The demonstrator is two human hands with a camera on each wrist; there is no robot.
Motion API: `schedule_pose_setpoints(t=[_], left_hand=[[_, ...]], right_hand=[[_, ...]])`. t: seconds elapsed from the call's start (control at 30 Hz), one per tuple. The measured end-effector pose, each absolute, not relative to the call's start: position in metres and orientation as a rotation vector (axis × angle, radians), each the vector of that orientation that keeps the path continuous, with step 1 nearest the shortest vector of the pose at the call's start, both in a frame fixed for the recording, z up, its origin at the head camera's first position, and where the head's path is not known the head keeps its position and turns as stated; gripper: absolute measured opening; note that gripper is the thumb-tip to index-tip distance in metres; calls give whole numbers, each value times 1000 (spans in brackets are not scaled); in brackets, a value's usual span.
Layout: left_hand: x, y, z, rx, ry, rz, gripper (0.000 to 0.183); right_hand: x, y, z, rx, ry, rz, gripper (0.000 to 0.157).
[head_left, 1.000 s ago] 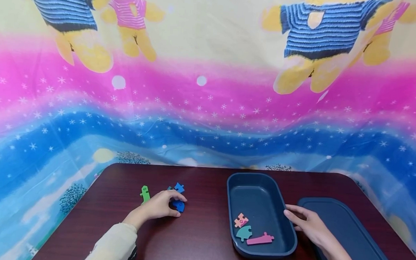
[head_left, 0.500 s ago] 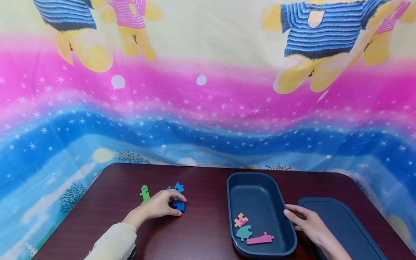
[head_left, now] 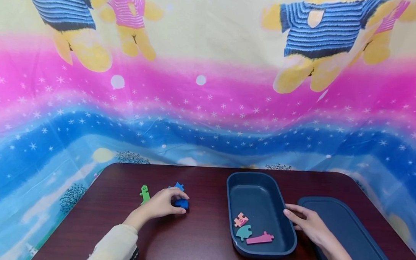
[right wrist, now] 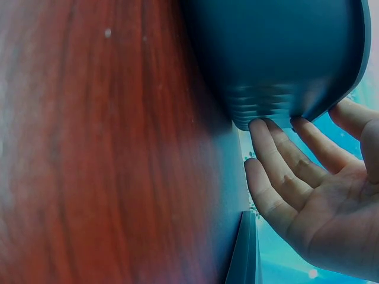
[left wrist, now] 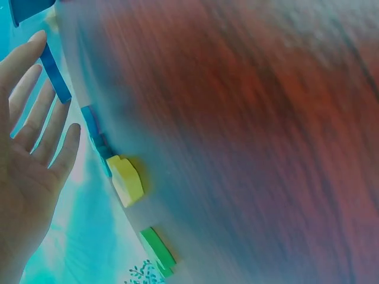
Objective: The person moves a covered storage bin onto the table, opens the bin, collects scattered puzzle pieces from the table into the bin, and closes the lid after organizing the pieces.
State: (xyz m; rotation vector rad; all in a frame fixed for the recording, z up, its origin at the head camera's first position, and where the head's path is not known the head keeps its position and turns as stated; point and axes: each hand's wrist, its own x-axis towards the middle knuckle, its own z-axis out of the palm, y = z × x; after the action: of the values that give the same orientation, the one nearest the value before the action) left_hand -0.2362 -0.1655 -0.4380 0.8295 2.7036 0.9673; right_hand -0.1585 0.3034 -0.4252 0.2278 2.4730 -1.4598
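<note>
My left hand (head_left: 162, 203) pinches a blue puzzle piece (head_left: 181, 204) between thumb and fingertips, just over the table's left half. The left wrist view shows this blue piece (left wrist: 55, 74) edge-on at the thumb tip. Behind the hand lie another blue puzzle piece (head_left: 179, 186) and a green one (head_left: 144, 194). A yellow piece (left wrist: 126, 180) shows in the left wrist view but is hidden in the head view. My right hand (head_left: 309, 225) touches the right side of the dark blue box (head_left: 290, 228), fingertips against its outer wall and thumb at the rim.
Inside the box lie an orange puzzle piece (head_left: 240, 220), a teal one (head_left: 244, 232) and a pink one (head_left: 260, 238). A dark blue lid (head_left: 345, 230) rests to the right, under my right forearm. A printed curtain (head_left: 207, 145) hangs behind the dark red table (head_left: 201, 237).
My left hand has shifted slightly right, carrying the blue puzzle piece, which has tilted between the fingers. The right hand and the box stay in place.
</note>
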Motion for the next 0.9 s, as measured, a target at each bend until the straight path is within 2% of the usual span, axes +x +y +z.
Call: schedule_pose_setpoints(t=[0.9], left_hand=[[-230, -133, -426, 882, 2770, 1115, 41]], right_hand=[[-159, 303, -425, 236, 2465, -1464, 73]])
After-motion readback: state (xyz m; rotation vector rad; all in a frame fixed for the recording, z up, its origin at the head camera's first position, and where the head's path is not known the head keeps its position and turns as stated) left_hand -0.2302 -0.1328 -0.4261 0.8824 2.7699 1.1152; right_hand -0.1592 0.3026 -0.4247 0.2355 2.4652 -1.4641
